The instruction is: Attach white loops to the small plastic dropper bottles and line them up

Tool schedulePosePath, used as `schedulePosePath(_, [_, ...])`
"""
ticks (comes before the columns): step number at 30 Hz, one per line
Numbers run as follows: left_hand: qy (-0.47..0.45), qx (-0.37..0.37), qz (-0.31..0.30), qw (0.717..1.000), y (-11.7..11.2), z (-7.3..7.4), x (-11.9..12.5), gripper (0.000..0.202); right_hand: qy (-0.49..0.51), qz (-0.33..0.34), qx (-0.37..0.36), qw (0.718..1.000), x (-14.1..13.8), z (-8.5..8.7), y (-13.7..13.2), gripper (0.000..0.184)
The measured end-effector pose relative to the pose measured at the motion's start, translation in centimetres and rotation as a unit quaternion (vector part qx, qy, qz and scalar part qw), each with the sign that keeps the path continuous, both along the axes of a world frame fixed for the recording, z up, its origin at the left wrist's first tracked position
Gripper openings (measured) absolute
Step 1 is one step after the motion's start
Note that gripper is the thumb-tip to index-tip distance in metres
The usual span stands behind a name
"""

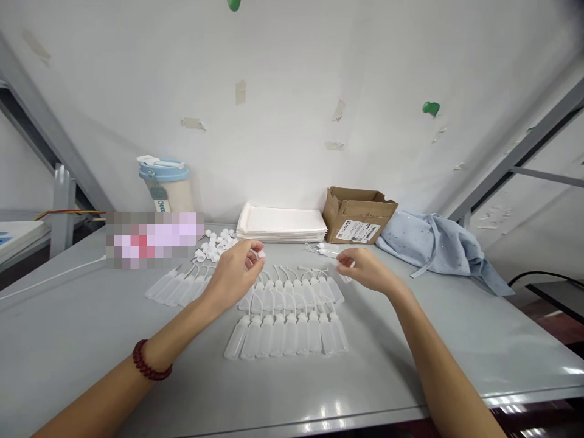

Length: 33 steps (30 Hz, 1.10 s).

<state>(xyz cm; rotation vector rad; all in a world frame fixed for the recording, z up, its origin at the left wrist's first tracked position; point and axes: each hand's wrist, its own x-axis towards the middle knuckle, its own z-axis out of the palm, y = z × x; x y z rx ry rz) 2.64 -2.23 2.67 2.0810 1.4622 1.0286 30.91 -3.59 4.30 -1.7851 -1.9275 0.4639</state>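
My left hand (pixel 238 272) is closed, fingertips pinching a small white cap (pixel 261 254). Below it, translucent plastic bottles lie in two rows: a far row (pixel 294 293) and a near row (pixel 283 337), with thin white tubes rising from their white tops. Left of my left wrist lies another group of these bottles (pixel 171 287). My right hand (pixel 365 269) has its fingers pinched on a translucent bottle (pixel 345 279), mostly hidden by the hand. Just beyond those fingers are more bottles (pixel 326 249) with thin tubes.
Loose white caps (pixel 213 248) are heaped behind my left hand. Along the wall stand a stack of white envelopes (pixel 283 224), an open cardboard box (pixel 358 219) and a blue-lidded cup (pixel 166 182). Blue cloth (pixel 442 246) lies right; a blurred pinkish item (pixel 155 238) sits left on the grey table (pixel 182 377).
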Motion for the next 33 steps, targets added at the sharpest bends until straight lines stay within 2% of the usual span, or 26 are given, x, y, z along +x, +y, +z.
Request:
schedulePosePath(3, [-0.032, -0.070, -0.027, 0.997, -0.3, 0.0, 0.3, 0.029, 0.041, 0.020, 0.049, 0.998, -1.3, 0.4, -0.3, 0.024])
schedulePosePath(6, [-0.080, -0.157, -0.083, 0.981, -0.7, 0.1, 0.7, 0.032, 0.170, 0.047, 0.048, 0.983, -2.9, 0.5, -0.8, 0.030])
schedulePosePath(9, [-0.120, -0.199, -0.134, 0.963, -1.2, 0.1, 1.2, 0.034, 0.303, 0.106, -0.033, 0.947, -4.3, 0.2, -1.5, 0.030])
schedulePosePath(13, [-0.167, -0.211, -0.184, 0.945, -1.8, 0.0, 1.9, 0.034, 0.441, 0.157, -0.123, 0.875, -5.6, -0.5, -1.9, 0.029])
schedulePosePath(15, [-0.198, -0.205, -0.196, 0.938, -2.0, -0.1, 2.0, 0.033, 0.481, 0.173, -0.144, 0.847, -6.1, -0.8, -2.0, 0.027])
schedulePosePath(18, [-0.234, -0.190, -0.193, 0.934, -2.1, 0.1, 2.1, 0.028, 0.507, 0.184, -0.170, 0.825, -6.7, -0.9, -2.2, 0.026])
schedulePosePath(22, [-0.239, -0.173, -0.219, 0.930, -2.2, 0.3, 1.8, 0.021, 0.512, 0.188, -0.207, 0.812, -7.2, -1.1, -2.4, 0.026])
schedulePosePath(27, [-0.231, -0.168, -0.252, 0.924, -2.2, 0.2, 1.5, 0.019, 0.497, 0.200, -0.224, 0.814, -7.1, -1.6, -2.5, 0.027])
schedulePosePath(33, [-0.170, -0.115, -0.241, 0.949, -2.4, 0.1, 1.7, 0.015, 0.485, 0.199, -0.220, 0.823, -7.4, -1.5, -2.7, 0.031])
